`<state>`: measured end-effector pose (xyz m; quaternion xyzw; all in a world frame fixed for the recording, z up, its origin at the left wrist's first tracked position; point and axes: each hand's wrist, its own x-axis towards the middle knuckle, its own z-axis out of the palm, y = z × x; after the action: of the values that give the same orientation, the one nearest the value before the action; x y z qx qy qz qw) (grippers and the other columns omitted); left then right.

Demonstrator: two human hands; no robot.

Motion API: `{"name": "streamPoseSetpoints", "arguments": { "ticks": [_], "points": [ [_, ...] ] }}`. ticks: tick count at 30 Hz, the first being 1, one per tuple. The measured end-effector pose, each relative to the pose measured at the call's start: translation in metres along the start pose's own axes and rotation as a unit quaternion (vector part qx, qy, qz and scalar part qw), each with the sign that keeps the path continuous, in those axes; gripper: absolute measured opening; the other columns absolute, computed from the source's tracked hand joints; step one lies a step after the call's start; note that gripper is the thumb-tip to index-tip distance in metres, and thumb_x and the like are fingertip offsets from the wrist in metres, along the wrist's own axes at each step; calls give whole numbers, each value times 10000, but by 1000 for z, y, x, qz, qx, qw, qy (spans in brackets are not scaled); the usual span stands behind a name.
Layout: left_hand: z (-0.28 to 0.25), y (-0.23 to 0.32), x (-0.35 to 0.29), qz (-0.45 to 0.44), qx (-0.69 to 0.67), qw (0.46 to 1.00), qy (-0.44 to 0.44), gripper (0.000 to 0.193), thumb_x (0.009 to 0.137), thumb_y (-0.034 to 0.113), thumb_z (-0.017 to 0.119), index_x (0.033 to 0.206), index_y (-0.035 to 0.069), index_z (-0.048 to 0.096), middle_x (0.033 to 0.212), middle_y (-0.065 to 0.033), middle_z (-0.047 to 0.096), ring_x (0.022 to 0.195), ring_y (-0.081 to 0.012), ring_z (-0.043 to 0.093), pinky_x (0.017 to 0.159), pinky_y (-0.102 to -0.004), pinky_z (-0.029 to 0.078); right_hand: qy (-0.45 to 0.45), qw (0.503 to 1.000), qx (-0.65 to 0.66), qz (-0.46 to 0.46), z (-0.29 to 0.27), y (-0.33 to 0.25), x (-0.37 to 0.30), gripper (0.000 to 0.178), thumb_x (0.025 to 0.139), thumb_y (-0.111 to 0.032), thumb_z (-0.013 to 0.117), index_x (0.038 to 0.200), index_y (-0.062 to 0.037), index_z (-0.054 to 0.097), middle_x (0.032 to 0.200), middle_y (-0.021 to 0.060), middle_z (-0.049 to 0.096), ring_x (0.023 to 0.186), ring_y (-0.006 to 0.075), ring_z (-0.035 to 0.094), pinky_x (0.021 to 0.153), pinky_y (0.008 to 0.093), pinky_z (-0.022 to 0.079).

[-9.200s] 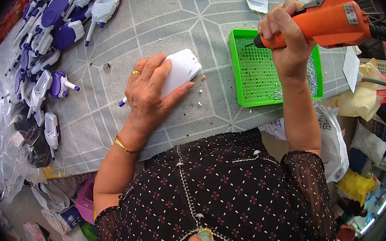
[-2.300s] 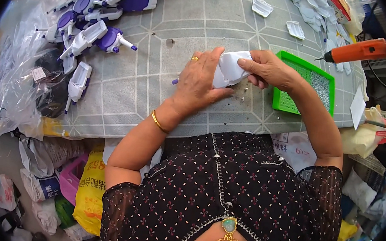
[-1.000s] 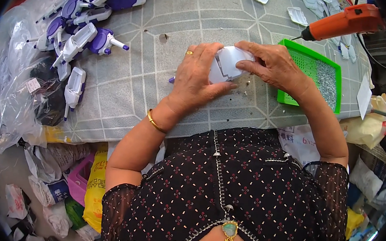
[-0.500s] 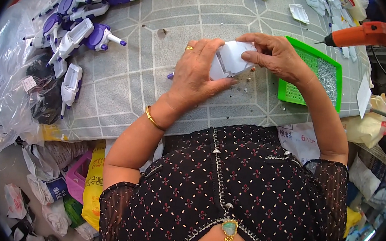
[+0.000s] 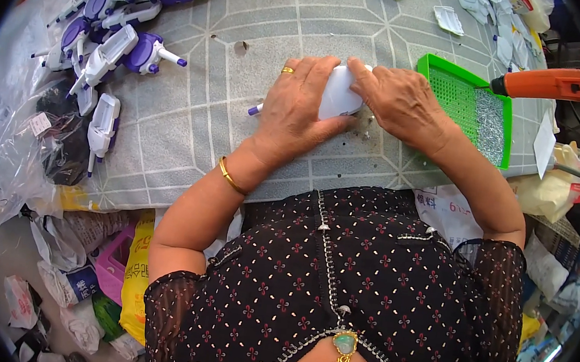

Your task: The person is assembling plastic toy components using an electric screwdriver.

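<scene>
Head view: both hands meet on a white plastic housing (image 5: 340,92) at mid-bench (image 5: 238,134) — left hand (image 5: 297,108) clasped over its left side, right hand (image 5: 399,101) pinching its right end — its long axis running left-right, purple tip (image 5: 255,110) poking leftward.

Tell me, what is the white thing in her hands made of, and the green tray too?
The white piece, held between the left hand and right hand, looks like hard moulded plastic: smooth, slightly shiny, with rounded edges and a purple tip sticking out. The green tray also looks like plastic: bright even colour and a moulded grid floor. The silvery bits in it glint like metal, probably screws.
</scene>
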<state>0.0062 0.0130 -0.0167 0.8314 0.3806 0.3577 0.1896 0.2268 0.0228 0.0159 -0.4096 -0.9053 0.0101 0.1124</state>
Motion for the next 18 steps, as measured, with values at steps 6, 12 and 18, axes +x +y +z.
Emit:
{"name": "streamPoseSetpoints", "arguments": {
  "ticks": [6, 12, 18],
  "points": [
    [2, 4, 1, 7, 11, 1000, -7, 734, 702, 314, 875, 1281, -2, 553, 1189, -173, 595, 1041, -388, 574, 911, -465, 489, -29, 999, -30, 7, 4, 3, -3, 369, 1008, -187, 597, 1338, -29, 548, 701, 117, 613, 631, 348, 643, 606, 459, 510],
    [4, 7, 3, 5, 29, 1000, -4, 682, 719, 313, 857, 1265, 18, 574, 1189, -157, 595, 1040, -374, 572, 888, -458, 494, 63, 971, 227, 48, 7, 23, -22, 351, 1003, -122, 577, 1331, 1, 600, 971, 180, 677, 794, 395, 669, 701, 460, 543],
    [5, 10, 11, 23, 25, 999, -2, 621, 722, 278, 844, 1232, 18, 604, 1172, -141, 619, 995, -368, 586, 874, -458, 496, 90, 976, 188, 61, -16, 13, -31, 326, 983, -89, 589, 1292, 2, 634, 994, 184, 656, 856, 329, 661, 754, 411, 534]
  ]
}}
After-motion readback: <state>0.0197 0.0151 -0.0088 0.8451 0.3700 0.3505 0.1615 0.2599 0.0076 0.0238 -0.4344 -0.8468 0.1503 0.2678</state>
